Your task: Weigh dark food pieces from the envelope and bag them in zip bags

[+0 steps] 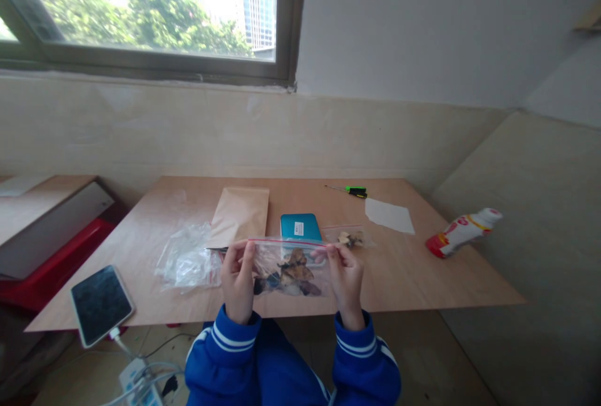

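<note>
Between my two hands hangs a clear zip bag (295,268) with a red seal strip along its top and brown dried leaf-like pieces inside. My left hand (238,281) pinches the top left corner of the bag. At the other end, my right hand (346,274) grips the top right corner. The bag is held above the table's front part and hides some of what lies behind it. Just beyond it sits a blue-green case (300,225) with a white label. A second, smaller zip bag (350,238) of similar dried pieces lies behind my right hand.
A brown paper envelope (241,215) and crumpled clear plastic bags (188,259) lie to the left on the wooden table (389,281). A phone (102,304) with a cable overhangs the front left edge. Screwdrivers (354,191), white paper (389,215) and a bottle (462,232) are on the right.
</note>
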Action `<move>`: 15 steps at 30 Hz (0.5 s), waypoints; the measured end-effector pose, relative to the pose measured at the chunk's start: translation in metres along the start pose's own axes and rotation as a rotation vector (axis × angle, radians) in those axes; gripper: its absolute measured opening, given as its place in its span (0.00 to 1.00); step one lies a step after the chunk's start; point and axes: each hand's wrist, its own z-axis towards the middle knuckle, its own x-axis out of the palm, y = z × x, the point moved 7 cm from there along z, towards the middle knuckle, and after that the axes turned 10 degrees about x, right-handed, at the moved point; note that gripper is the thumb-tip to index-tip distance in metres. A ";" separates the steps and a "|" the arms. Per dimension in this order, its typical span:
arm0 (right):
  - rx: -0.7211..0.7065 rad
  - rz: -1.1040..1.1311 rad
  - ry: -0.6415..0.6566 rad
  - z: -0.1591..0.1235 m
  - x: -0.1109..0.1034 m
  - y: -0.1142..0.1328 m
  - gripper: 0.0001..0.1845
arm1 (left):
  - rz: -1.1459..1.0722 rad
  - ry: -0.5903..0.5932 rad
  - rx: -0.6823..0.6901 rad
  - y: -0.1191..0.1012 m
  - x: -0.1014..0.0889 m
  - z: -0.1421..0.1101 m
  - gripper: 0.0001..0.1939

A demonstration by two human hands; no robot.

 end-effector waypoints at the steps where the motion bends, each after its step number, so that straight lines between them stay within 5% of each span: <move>1: 0.002 -0.009 -0.022 0.000 -0.002 -0.001 0.21 | -0.004 0.010 0.006 -0.001 0.002 0.000 0.15; 8: -0.007 -0.034 -0.103 0.002 -0.015 -0.003 0.21 | 0.016 0.008 0.058 0.003 0.009 -0.002 0.15; 15: 0.003 0.013 0.102 0.008 -0.001 -0.002 0.15 | 0.023 0.112 0.009 0.013 0.021 -0.002 0.16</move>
